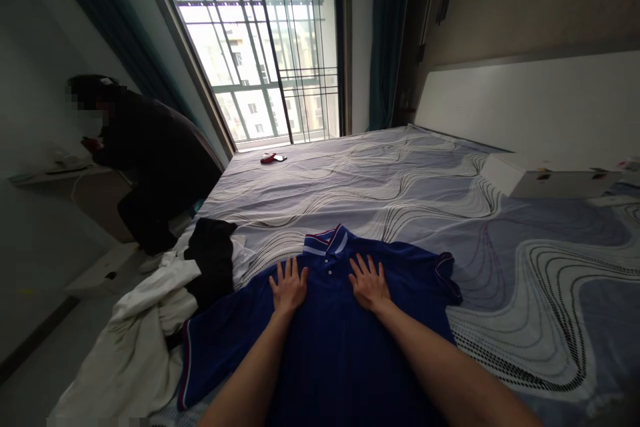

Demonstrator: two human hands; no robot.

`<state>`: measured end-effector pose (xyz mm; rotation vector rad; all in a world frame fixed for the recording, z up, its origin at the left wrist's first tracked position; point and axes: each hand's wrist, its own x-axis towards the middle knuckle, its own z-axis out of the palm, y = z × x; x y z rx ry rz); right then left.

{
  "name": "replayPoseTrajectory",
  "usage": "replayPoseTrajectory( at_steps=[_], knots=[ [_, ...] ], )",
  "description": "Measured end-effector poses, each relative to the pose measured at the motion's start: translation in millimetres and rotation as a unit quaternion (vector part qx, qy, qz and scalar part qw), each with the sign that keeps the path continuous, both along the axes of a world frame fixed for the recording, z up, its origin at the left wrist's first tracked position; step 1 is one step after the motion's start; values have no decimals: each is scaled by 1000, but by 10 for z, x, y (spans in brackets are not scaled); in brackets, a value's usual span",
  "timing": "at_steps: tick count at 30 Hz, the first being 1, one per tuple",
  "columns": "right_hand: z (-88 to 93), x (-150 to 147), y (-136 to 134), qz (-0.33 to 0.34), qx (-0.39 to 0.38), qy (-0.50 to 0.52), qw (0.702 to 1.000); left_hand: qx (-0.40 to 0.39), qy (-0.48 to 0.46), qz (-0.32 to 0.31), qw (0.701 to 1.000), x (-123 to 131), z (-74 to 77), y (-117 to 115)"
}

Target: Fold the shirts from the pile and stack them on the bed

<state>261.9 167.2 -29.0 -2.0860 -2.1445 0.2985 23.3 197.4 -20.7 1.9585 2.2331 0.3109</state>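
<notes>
- Evidently both hands lie flat, palms down and gripping nothing, on a blue polo shirt [340, 347] spread on the patterned bed [345, 173]; take its middle as the dial's centre, 12 straight ahead.
- The left hand [290, 288] presses at about 11 o'clock, fingers fanned and pointing near 12, thumb slanting to 1; its forearm comes up from 7.
- The right hand [370, 283] rests at about 1 o'clock, fingers spread and aimed between 11 and 12; its forearm reaches in from between 4 and 5, at a wider slant.
- Between and just beyond the hands, the trimmed collar [327, 241] sits at 12 o'clock.
- One sleeve stretches out between 8 and 9; the other, rumpled at its cuff, lies between 2 and 3.
- Close by, a black garment [207, 257] is heaped at 10, pale cloth [140, 347] at 9.
- Well apart, a person in dark clothes [160, 153] bends forward between 10 and 11.
</notes>
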Motion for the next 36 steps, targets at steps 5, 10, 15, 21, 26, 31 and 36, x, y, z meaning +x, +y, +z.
replayPoseTrajectory(
  at_steps=[5, 10, 15, 21, 26, 31, 36],
  knots=[
    [-36, 10, 724, -62, 53, 2, 997, 78, 26, 17, 996, -33, -38, 453],
    [-2, -21, 1172, -81, 114, 13, 990, 95, 52, -55, 993, -6, -51, 754],
    [20, 18, 1492, -48, 105, 27, 993, 119, 67, -81, 987, -4, -28, 1092],
    [-29, -6, 1914, -61, 105, 6, 993, 128, 70, -84, 986, -38, -67, 1530],
    [-88, -24, 1993, -70, 115, -1, 991, 126, 80, -47, 988, 69, -48, 1473],
    [-87, -36, 1944, -95, 159, 11, 983, 93, 83, -74, 989, -16, -203, 335],
    [24, -139, 1805, -117, 148, 13, 982, 47, 73, -97, 991, -337, -284, -910]
  ],
)
